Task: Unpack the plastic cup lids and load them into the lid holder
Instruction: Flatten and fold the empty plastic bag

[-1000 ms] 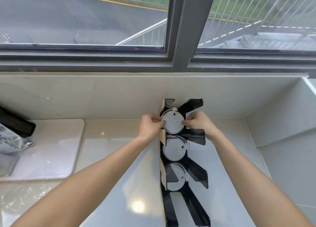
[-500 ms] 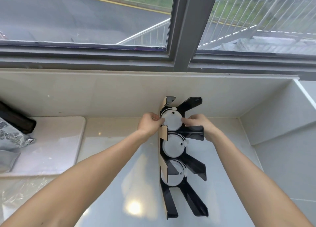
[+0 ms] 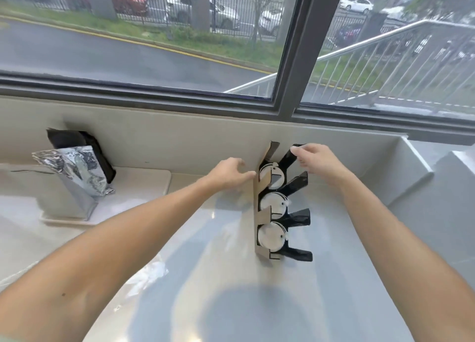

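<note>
The lid holder (image 3: 262,214) stands upright on the counter near the back wall; it has a tan side panel and black slanted arms. Three stacks of white plastic cup lids sit in it: top (image 3: 267,175), middle (image 3: 271,202) and bottom (image 3: 270,236). My left hand (image 3: 228,173) hovers at the holder's upper left, fingers curled apart, fingertips at the tan panel, holding nothing. My right hand (image 3: 314,159) is at the upper right, fingers spread, with a fingertip on the tip of the top black arm.
A crumpled silver foil bag (image 3: 74,177) stands on a white board (image 3: 144,187) at the left, with a black bag (image 3: 74,138) behind it. Clear plastic wrapping (image 3: 146,277) lies on the counter under my left forearm. A raised ledge (image 3: 411,166) borders the counter on the right.
Both hands have come off the top lid stack. My right hand rose to the top black arm and my left drew slightly left. The view lifted and pulled back.
</note>
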